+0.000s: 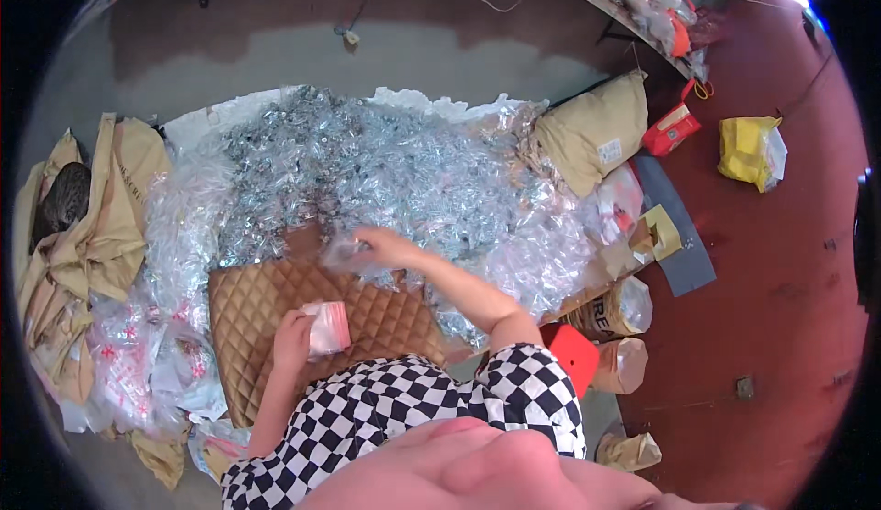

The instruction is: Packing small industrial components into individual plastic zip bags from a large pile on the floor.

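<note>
A stack of small clear plastic bags with red edges (328, 328) is gripped at its left side by my left hand (293, 338). The stack is over a brown quilted mat (252, 304) in front of me. My right hand (390, 248) reaches forward past the mat's far edge, its fingers pinched on a see-through plastic bag (341, 255). What that bag contains, if anything, is too blurred to tell. Just beyond it spreads a wide heap of small, shiny, clear-wrapped pieces (413, 171); the single pieces are too small to name.
Brown paper sacks (119, 207) lie at the left, near plastic bags with red marks (124, 354). A full tan sack (592, 134) rests at the heap's far right. A red stool (571, 360) is beside me; a yellow bag (751, 152) sits on the red floor.
</note>
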`<action>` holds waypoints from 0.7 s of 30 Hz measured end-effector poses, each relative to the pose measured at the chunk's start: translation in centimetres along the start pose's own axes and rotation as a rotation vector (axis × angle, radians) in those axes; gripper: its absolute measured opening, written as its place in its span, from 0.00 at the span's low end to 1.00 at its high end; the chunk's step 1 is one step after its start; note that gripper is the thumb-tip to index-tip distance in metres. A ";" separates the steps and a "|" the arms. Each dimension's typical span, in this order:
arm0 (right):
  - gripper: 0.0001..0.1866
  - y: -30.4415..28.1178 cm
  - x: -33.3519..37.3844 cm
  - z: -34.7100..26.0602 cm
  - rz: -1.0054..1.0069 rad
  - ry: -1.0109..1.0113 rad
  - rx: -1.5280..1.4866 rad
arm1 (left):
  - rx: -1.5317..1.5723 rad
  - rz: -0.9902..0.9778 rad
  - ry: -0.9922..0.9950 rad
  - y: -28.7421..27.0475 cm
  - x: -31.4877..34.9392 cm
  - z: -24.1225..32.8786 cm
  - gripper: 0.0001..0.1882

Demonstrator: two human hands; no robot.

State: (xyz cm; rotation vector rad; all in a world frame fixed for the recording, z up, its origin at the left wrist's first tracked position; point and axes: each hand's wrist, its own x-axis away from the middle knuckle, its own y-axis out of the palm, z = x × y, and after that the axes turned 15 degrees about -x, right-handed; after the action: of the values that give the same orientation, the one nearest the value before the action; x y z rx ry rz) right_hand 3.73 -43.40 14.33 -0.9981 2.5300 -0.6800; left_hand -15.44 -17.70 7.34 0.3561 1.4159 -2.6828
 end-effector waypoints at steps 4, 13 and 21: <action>0.20 2.0 2.4 -7.0 -0.158 0.079 -0.470 | 0.158 -0.127 0.154 -0.5 -1.5 2.8 0.10; 0.18 2.0 6.7 -7.9 -0.030 -0.018 -0.345 | 0.444 -0.434 0.213 -1.6 -2.4 8.2 0.11; 0.16 1.6 8.7 -13.2 -0.125 0.223 0.288 | 0.335 -0.297 0.473 0.6 -2.6 8.3 0.09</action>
State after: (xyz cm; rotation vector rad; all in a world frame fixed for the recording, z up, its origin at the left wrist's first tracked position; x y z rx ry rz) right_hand -9.35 -44.43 23.30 -1.0312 2.4678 -1.2147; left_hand -14.19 -24.99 12.00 0.9290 1.1748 -3.2427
